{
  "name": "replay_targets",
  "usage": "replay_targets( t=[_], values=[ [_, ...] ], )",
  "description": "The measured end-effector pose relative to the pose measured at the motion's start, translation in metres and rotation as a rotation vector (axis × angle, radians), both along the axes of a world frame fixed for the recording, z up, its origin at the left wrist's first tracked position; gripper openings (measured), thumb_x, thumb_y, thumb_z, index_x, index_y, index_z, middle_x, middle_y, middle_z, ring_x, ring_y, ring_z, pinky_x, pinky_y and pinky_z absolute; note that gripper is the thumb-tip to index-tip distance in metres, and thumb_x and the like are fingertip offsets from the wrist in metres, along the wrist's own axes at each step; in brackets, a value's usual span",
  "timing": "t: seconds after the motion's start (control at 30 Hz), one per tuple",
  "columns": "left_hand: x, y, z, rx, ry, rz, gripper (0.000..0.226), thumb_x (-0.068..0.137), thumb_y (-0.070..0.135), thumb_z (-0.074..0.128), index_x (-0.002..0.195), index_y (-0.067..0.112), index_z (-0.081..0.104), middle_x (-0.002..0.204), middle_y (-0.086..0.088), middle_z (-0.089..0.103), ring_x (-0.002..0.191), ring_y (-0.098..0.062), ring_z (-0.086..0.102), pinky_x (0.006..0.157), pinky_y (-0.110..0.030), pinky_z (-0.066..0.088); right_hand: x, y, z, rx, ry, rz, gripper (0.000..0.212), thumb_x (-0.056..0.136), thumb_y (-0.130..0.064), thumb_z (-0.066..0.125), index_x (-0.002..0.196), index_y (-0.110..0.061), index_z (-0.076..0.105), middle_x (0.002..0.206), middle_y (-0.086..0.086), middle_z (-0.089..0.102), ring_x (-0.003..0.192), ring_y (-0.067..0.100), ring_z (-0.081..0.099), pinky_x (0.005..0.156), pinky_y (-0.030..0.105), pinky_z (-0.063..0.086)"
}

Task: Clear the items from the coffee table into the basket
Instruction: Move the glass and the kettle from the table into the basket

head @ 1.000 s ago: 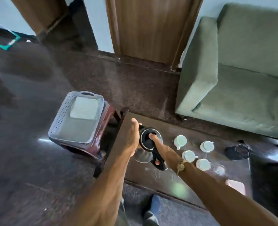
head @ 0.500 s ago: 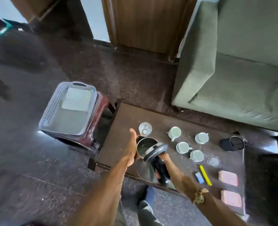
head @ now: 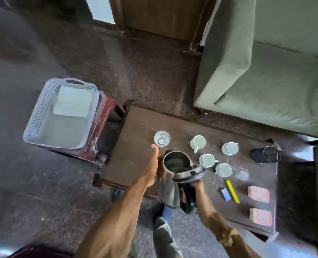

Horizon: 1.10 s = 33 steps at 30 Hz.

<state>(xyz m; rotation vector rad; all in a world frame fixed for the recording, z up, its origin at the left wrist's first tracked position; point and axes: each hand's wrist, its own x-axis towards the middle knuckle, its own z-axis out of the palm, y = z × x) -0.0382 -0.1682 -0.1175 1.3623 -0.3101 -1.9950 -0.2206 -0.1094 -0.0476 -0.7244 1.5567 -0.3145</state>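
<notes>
We hold kettle [head: 170,185] in both hands over near edge of coffee table [head: 134,146], lid flipped open. Our right hand [head: 198,186] wraps black handle; our left hand [head: 150,170] cups metal side, thumb up, fingers curving round body. Farther back on table: glass [head: 161,139], four white cups [head: 207,160]. Basket [head: 35,116] sits on red stool [head: 106,108] just off table's left end, white cloth [head: 73,103] inside.
</notes>
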Motion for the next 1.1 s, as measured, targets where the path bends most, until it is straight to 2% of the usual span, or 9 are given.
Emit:
replay_targets(
  t=[0.17, 0.23, 0.3, 0.37, 0.47, 0.7, 0.87, 1.0, 1.1],
  values=[
    [0.011, -0.004, -0.016, 0.033, -0.041, 0.018, 0.107, 0.068, 0.098, 0.008, 0.109, 0.027, 0.076, 0.115, -0.004, 0.074, 0.112, -0.018, 0.068, 0.101, -0.038, 0.047, 0.006, -0.014, -0.010, -0.015, -0.043, 0.029, 0.065, 0.071, -0.085, 0.044, 0.090, -0.032, 0.075, 0.087, -0.009, 0.075, 0.083, 0.009, 0.067, 0.074, 0.029, 0.049],
    [0.014, -0.002, -0.026, 0.066, -0.098, 0.013, 0.112, 0.062, 0.101, 0.006, 0.110, 0.028, 0.076, 0.114, -0.005, 0.074, 0.116, -0.025, 0.065, 0.106, -0.044, 0.041, 0.010, -0.023, -0.012, -0.014, -0.037, 0.074, 0.082, 0.070, -0.093, 0.040, 0.081, -0.016, 0.066, 0.076, 0.004, 0.069, 0.077, 0.018, 0.063, 0.073, 0.035, 0.050],
    [0.017, 0.001, -0.035, 0.098, -0.119, 0.027, 0.110, 0.059, 0.103, 0.008, 0.107, 0.031, 0.076, 0.111, -0.002, 0.075, 0.113, -0.022, 0.067, 0.098, -0.041, 0.048, 0.015, -0.032, -0.017, 0.012, -0.041, 0.031, 0.088, 0.069, -0.093, 0.042, 0.086, -0.009, 0.062, 0.092, 0.017, 0.074, 0.095, 0.030, 0.070, 0.089, 0.048, 0.053],
    [0.019, 0.003, -0.041, 0.108, -0.100, 0.044, 0.104, 0.062, 0.101, 0.008, 0.102, 0.035, 0.077, 0.107, 0.002, 0.076, 0.101, -0.011, 0.071, 0.084, -0.033, 0.051, 0.021, -0.040, -0.022, 0.030, -0.034, 0.013, 0.090, 0.065, -0.095, 0.045, 0.095, -0.013, 0.067, 0.101, 0.019, 0.072, 0.102, 0.033, 0.068, 0.097, 0.053, 0.050],
    [0.022, 0.001, -0.047, 0.095, -0.083, 0.056, 0.098, 0.067, 0.098, 0.006, 0.097, 0.037, 0.077, 0.107, -0.001, 0.074, 0.102, -0.009, 0.069, 0.093, -0.039, 0.049, 0.030, -0.053, -0.025, 0.030, -0.045, 0.043, 0.088, 0.067, -0.097, 0.040, 0.108, -0.027, 0.072, 0.113, 0.008, 0.073, 0.114, 0.025, 0.066, 0.103, 0.054, 0.048],
    [0.026, -0.011, -0.062, 0.116, -0.095, 0.023, 0.104, 0.061, 0.102, 0.007, 0.117, 0.038, 0.069, 0.110, -0.005, 0.072, 0.119, -0.026, 0.060, 0.104, -0.041, 0.043, 0.043, -0.079, -0.037, 0.058, -0.031, 0.030, 0.088, 0.059, -0.103, 0.040, 0.092, -0.030, 0.076, 0.090, 0.001, 0.076, 0.085, 0.021, 0.067, 0.082, 0.040, 0.053],
    [0.029, -0.017, -0.070, 0.141, -0.062, 0.029, 0.096, 0.059, 0.103, 0.013, 0.112, 0.048, 0.070, 0.116, 0.017, 0.071, 0.120, -0.004, 0.057, 0.111, -0.037, 0.035, 0.052, -0.093, -0.037, 0.120, -0.042, -0.010, 0.077, 0.054, -0.103, 0.046, 0.066, -0.032, 0.073, 0.067, -0.006, 0.071, 0.056, 0.007, 0.064, 0.056, 0.027, 0.044],
    [0.025, -0.021, -0.071, 0.183, -0.083, 0.023, 0.097, 0.060, 0.102, 0.011, 0.117, 0.048, 0.067, 0.120, 0.014, 0.066, 0.133, -0.019, 0.050, 0.116, -0.047, 0.029, 0.054, -0.102, -0.037, 0.125, -0.039, -0.012, 0.068, 0.060, -0.097, 0.049, 0.057, -0.033, 0.068, 0.062, -0.005, 0.067, 0.053, 0.009, 0.059, 0.058, 0.029, 0.042],
    [0.023, -0.022, -0.072, 0.219, -0.093, 0.005, 0.097, 0.067, 0.098, 0.006, 0.113, 0.042, 0.070, 0.110, 0.014, 0.064, 0.123, -0.023, 0.054, 0.115, -0.053, 0.027, 0.053, -0.109, -0.042, 0.144, -0.063, -0.006, 0.068, 0.061, -0.097, 0.048, 0.056, -0.032, 0.069, 0.062, -0.006, 0.067, 0.051, 0.005, 0.061, 0.059, 0.028, 0.042]
  ],
)
